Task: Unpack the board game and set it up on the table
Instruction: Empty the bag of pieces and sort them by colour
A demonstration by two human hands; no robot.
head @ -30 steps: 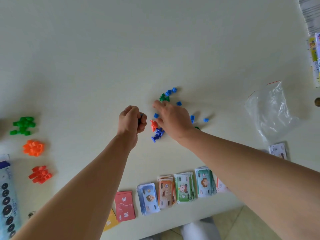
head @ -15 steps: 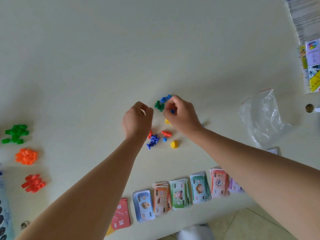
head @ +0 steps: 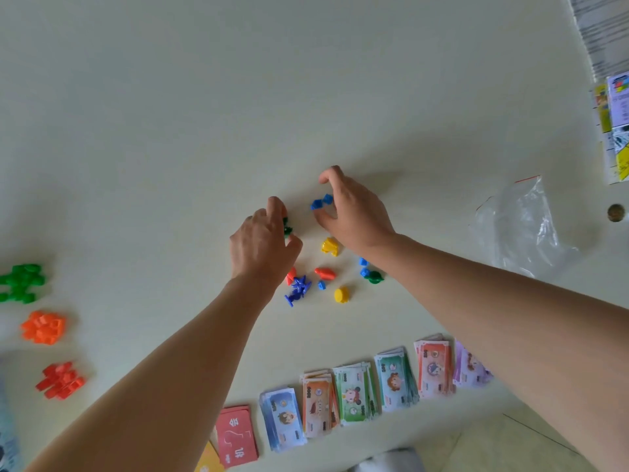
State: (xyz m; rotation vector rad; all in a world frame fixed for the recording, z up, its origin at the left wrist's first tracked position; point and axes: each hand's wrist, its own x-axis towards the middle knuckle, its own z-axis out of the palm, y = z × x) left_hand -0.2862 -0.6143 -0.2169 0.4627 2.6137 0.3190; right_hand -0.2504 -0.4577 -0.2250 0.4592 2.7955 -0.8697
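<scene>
Loose game pieces lie mid-table. My left hand (head: pixel 263 241) closes thumb and fingers on a few dark green pieces (head: pixel 287 227). Just right of it, my right hand (head: pixel 355 212) arches over two small blue pieces (head: pixel 321 202) on the table, thumb and forefinger apart. Below the hands lie two yellow pawns (head: pixel 330 247), red pawns (head: pixel 325 273), a cluster of blue stands (head: pixel 299 288), small blue cubes (head: pixel 363 267) and a green pawn (head: pixel 374 276).
Sorted piles of green (head: pixel 22 282), orange (head: pixel 44 327) and red (head: pixel 61 379) pieces sit at the left. Stacks of play money (head: pixel 357 393) and red cards (head: pixel 236 434) line the near edge. A plastic bag (head: pixel 520 229), a coin (head: pixel 616 212) and printed sheets (head: pixel 617 131) lie at the right.
My left hand has opened from a fist and reached onto the green pieces. My right hand has loosened from a pinch and now arches over the blue pieces. The camera has shifted slightly.
</scene>
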